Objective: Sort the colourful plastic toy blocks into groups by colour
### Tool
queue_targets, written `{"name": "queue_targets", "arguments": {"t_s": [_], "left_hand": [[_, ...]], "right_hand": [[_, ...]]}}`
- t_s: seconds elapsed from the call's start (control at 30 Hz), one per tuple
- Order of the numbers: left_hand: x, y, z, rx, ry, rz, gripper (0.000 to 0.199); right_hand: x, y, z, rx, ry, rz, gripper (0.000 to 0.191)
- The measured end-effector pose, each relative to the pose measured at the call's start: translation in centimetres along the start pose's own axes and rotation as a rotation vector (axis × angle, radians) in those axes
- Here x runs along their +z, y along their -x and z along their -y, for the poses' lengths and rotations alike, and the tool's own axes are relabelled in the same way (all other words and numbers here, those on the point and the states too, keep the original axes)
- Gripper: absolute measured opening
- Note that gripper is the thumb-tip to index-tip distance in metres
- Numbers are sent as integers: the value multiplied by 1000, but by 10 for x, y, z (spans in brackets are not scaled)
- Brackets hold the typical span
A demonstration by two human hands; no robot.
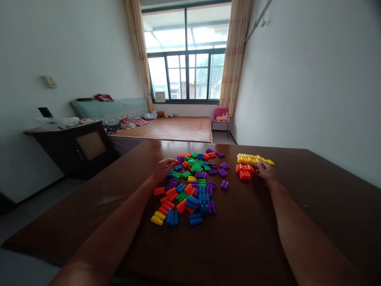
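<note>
A loose spread of small plastic pieces with rounded tubes (195, 167) lies on the brown table, in blue, green, purple, orange and some yellow. At its far left edge is my left hand (163, 168), its fingers bent together beside an orange piece (175, 163); whatever they hold is too small to tell. To the right, yellow pieces (251, 159) are lined up in a block, with a cluster of orange pieces (245, 172) just in front. My right hand (266, 172) is at the right side of these two groups, fingers drawn together at their edge; their grip is partly hidden.
The dark brown table (238, 238) spans the foreground. Beyond it stand a low bed (178, 126) with cloths on it and a pink chair (220, 115) under the window. A dark cabinet (71, 147) is at the left wall.
</note>
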State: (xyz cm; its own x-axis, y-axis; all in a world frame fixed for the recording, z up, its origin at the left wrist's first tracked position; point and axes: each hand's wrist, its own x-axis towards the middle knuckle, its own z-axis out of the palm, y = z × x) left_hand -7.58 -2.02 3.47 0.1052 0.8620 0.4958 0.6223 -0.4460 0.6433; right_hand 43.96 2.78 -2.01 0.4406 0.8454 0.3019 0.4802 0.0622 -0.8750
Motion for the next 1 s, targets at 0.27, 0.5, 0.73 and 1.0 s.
{"name": "queue_targets", "arguments": {"t_s": [0.27, 0.5, 0.73, 1.0], "left_hand": [[36, -45, 3, 160, -349, 339, 34], [59, -47, -8, -1, -487, 322, 28], [57, -39, -35, 91, -299, 190, 46], [98, -23, -106, 299, -26, 158, 49]], "right_hand": [[5, -4, -9, -41, 2, -117, 41], [0, 2, 8, -85, 65, -152, 37], [14, 37, 95, -294, -27, -120, 36], [75, 105, 157, -418, -314, 598, 33]]}}
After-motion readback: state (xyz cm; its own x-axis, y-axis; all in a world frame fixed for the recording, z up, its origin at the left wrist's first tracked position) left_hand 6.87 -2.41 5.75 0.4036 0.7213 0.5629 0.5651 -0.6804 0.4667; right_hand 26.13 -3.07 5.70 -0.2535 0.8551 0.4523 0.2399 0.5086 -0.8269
